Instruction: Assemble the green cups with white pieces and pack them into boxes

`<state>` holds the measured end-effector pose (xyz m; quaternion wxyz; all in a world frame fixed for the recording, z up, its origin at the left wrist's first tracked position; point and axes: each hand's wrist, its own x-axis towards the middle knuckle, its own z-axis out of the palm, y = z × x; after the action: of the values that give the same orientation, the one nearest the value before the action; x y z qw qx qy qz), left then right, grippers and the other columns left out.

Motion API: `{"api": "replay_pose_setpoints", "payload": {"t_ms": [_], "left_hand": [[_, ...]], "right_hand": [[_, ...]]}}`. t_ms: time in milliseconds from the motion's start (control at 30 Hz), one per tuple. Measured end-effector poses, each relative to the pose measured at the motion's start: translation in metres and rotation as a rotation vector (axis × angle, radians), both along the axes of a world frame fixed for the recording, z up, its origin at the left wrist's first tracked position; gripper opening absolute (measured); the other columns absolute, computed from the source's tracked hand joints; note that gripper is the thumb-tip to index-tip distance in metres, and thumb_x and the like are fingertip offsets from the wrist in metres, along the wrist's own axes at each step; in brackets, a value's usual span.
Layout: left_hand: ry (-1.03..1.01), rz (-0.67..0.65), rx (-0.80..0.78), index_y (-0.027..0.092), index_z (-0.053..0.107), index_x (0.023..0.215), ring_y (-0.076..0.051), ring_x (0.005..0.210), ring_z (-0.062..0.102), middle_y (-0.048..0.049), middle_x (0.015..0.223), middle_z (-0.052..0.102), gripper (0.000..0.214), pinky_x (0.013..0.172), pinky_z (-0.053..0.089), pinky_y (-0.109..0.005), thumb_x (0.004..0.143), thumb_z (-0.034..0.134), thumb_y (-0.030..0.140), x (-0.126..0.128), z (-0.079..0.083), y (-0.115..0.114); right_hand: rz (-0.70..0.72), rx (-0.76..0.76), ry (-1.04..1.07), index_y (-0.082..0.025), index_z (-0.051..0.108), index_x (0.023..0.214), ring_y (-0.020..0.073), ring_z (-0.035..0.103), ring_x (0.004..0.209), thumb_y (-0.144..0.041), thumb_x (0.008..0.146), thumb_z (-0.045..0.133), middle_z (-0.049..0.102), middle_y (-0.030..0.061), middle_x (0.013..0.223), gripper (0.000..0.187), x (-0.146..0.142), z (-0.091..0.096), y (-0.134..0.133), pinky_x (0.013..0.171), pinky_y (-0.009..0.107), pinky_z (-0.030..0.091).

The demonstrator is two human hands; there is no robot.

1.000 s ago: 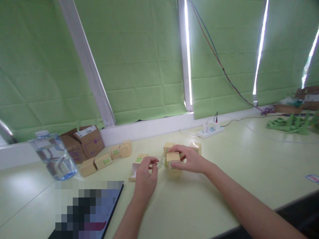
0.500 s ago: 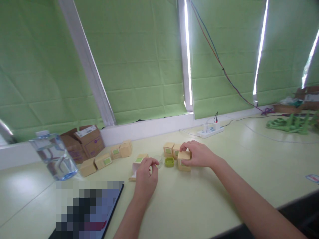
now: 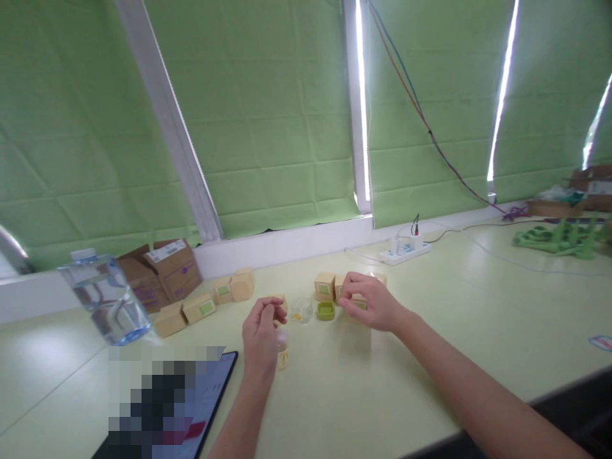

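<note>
Your right hand [image 3: 373, 305] is curled over a small tan box [image 3: 357, 305], fingers closed on its sides. A moment ago you held that box nearer you; now it sits against the two like boxes [image 3: 324, 287] just left of it, so it has joined that cluster. Moving it uncovered the green cap [image 3: 326, 311], which lies bare just left of your hand beside the clear little cup [image 3: 301, 310].

Your left hand [image 3: 261, 331] has lifted off the table [image 3: 430, 344], fingertips pinched narrow; I cannot tell what is between them. A pale scrap [image 3: 282, 360] lies under it.

Farther left stands a row of tan boxes [image 3: 205, 308], then brown cartons [image 3: 165, 268] and a water bottle [image 3: 108, 299]. A tablet [image 3: 210, 389] lies near you on the left. At the far edge is a power strip [image 3: 404, 252], green plastic parts [image 3: 554, 237] to the far right, and green blinds [image 3: 268, 127] behind.
</note>
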<state>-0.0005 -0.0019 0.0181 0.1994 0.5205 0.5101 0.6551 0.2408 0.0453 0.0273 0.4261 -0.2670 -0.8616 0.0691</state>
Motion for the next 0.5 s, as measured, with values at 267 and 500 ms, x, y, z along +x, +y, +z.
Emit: {"api": "replay_pose_setpoints", "payload": {"t_ms": [267,500], "left_hand": [[0.641,-0.240,-0.137,0.019,0.050,0.064,-0.014,0.059,0.048,0.0025,0.059,0.052,0.032,0.058,0.033,-0.026,0.091,0.041,0.033,0.022,-0.009,-0.012],[0.847,-0.307,-0.248,0.020,0.050,0.076,-0.016,0.068,0.052,0.0007,0.074,0.060,0.019,0.064,0.034,-0.027,0.092,0.042,0.029,0.035,-0.018,-0.016]], "right_hand": [[0.271,-0.410,-0.333,-0.016,0.063,0.080,0.0095,0.050,0.056,-0.024,0.081,0.061,0.058,-0.0029,0.065,0.009,-0.046,-0.037,-0.004,0.050,0.019,0.034],[0.236,-0.431,-0.376,-0.015,0.063,0.075,0.0102,0.051,0.057,-0.026,0.081,0.060,0.058,-0.0018,0.064,0.013,-0.042,-0.041,0.004,0.051,0.019,0.034]]}}
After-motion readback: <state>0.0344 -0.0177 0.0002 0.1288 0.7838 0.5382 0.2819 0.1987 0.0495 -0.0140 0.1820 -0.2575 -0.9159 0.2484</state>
